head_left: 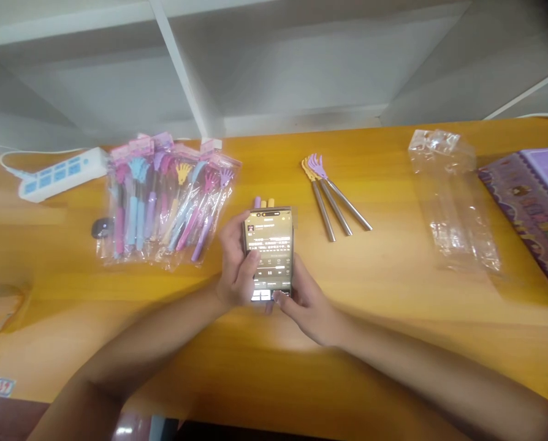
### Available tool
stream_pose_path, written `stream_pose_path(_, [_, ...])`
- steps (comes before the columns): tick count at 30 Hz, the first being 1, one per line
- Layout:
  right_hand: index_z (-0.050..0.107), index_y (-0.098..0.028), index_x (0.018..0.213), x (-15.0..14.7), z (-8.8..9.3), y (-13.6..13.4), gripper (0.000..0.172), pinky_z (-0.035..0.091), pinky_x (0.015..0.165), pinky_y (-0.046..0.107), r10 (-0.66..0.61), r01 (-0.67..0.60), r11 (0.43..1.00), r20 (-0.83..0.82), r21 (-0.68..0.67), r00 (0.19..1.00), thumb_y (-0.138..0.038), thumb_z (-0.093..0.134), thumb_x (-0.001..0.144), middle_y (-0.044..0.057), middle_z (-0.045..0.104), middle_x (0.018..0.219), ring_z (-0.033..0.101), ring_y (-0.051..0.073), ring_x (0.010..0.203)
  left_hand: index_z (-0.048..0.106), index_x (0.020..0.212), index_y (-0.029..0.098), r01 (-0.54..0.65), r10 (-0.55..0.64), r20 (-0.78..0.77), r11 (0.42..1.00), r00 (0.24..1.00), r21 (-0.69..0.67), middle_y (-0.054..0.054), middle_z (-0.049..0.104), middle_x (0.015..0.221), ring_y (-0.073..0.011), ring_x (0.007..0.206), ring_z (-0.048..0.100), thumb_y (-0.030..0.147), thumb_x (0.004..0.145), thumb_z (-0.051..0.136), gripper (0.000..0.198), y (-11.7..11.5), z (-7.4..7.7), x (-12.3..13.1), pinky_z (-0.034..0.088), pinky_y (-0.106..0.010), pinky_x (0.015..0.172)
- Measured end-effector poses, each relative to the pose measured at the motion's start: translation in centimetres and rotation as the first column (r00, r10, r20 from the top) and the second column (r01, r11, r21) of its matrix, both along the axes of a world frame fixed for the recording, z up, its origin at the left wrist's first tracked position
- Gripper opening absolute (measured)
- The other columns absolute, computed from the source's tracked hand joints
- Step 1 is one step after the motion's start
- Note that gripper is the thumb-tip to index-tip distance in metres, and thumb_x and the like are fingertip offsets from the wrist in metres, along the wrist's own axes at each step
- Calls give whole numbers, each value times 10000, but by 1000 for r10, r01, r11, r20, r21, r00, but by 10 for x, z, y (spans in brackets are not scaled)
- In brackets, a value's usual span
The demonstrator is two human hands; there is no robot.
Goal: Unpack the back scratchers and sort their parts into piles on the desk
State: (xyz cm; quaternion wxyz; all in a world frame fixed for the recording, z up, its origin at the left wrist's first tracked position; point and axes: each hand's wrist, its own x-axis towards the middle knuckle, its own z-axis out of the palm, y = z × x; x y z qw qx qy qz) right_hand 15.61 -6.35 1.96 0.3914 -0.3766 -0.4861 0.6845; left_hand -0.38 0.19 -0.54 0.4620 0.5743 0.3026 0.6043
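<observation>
Both hands are on a phone (274,229) above the middle of the bench (370,282): the left hand (237,266) grips its left side with the thumb over the screen, and the right hand (308,303) holds the lower right corner, its thumb at the screen's bottom edge. Judging by how things lie, bagging is partly done: a row of bagged hand-shaped scratchers (138,202) lies toward the bench's far left corner. Three loose scratchers (336,206), with metal handles, fan out unbagged between the middle and the far edge, and coloured ends (257,201) of other pieces show beyond the phone, their full number hidden. Flat clear bags (453,202), apparently unfilled, lie toward the far right corner, beside a purple box (526,208) at the right. Neither hand touches a scratcher.
</observation>
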Motion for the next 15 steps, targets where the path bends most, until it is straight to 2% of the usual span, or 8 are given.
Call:
stream_pose_path(3, [444,-283,1336,0,0,0,387,657,768,446,9,-9,1000,8,-3,1000,-444,648,1050,77,629,1191,681,196,820,441,1547,341,-44,44,7,995,999,89,-100,577,1559,-383,1467,561,502,1032,621,569,0,2,2,429,-641,1255])
stream_pose_path(7, [436,-292,1343,1,0,0,383,664,746,442,2,-2,1000,-7,3,1000,-434,641,1053,70,616,1169,679,193,813,451,1549,357,-46,46,-2,994,999,98,-90,586,1551,-389,1455,569,523,1033,619,567,1,3,3,447,-658,1234])
stream_pose_path(12, [410,-314,1427,-1,2,0,498,683,744,453,-5,5,1000,3,-24,1000,-433,682,1027,63,591,1154,660,192,811,464,1546,365,-46,44,16,991,999,125,-81,613,1497,-385,1467,562,458,1049,601,523,1,4,5,426,-663,1246])
stream_pose_path(15, [414,-317,1448,-1,3,1,522,679,736,455,-8,8,999,11,-41,1000,-449,690,1025,59,588,1113,654,197,808,478,1526,380,-48,46,21,990,999,131,-74,634,1451,-394,1482,550,477,1046,607,506,2,4,5,409,-688,1245])
